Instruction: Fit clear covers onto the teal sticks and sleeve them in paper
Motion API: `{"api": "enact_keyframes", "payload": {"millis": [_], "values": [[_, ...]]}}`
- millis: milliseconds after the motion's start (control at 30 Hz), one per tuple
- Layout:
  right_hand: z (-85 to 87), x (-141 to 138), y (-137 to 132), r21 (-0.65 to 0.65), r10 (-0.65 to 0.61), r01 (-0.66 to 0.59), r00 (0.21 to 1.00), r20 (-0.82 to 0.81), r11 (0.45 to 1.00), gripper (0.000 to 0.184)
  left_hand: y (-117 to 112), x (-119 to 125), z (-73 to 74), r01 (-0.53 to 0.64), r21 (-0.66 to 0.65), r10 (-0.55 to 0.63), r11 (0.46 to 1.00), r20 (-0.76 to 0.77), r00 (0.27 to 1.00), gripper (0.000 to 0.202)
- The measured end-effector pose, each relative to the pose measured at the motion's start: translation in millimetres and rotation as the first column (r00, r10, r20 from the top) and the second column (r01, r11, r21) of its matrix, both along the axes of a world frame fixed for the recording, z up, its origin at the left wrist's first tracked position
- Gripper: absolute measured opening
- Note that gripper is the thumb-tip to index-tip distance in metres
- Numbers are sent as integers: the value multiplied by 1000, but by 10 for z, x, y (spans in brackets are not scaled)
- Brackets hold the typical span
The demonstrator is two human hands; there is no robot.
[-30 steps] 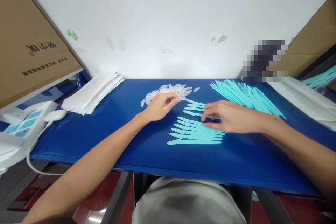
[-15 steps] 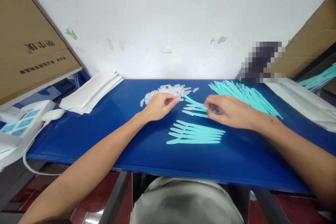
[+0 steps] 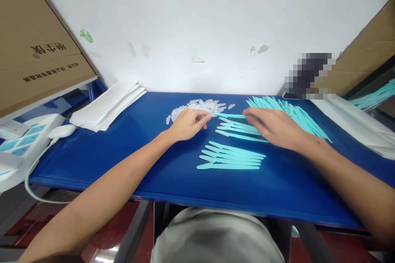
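My right hand (image 3: 271, 125) pinches the handle end of one teal plastic razor (image 3: 230, 115) and holds it level just above the blue table (image 3: 160, 164), its head pointing left. My left hand (image 3: 188, 123) is closed in a pinch at the edge of a heap of small clear plastic caps (image 3: 197, 107), fingertips close to the razor's head; what it holds is too small to make out. Below the hands lie a short group of razors (image 3: 240, 129) and a neat row of several more (image 3: 230, 158). A large loose pile of teal razors (image 3: 290, 113) sits behind my right hand.
White paper sleeves (image 3: 106, 104) are stacked at the back left. A brown cardboard box (image 3: 33, 49) leans at the far left above a white device (image 3: 18, 144) with a corded white mouse (image 3: 61, 130). More white sheets (image 3: 354, 121) and another box lie at the right.
My right hand lifted one razor from the short group and carried it up and left toward my left hand. My left hand stayed at the cap heap.
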State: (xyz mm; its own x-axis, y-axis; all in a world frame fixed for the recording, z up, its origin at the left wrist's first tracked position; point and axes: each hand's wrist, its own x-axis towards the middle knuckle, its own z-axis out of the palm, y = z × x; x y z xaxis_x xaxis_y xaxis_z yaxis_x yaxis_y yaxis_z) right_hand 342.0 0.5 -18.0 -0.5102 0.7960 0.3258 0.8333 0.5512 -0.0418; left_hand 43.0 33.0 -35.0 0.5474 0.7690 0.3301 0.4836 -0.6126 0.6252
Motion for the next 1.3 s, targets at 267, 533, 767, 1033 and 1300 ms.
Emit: {"api": "enact_keyframes", "payload": {"millis": [267,533,767,1033,1300], "values": [[3,20,9,23,-29,29,999,16,999,41,11,0,-2,1,196,5,981,-31,1000,34],[25,54,8,25,2,-2,1000,27,1000,39,17,3,12,-26,192,34,981,-42,999,35],[37,-35,-48,-6,38,-38,999,9,999,40,-36,24,-2,27,202,-22,979,-29,999,36],[46,-147,-108,-15,77,-76,996,51,997,32,-76,41,-23,106,247,-68,963,-157,985,38],[35,-132,-83,-43,49,-45,996,76,998,30,58,-103,8,-1,424,173,906,-367,914,37]]}}
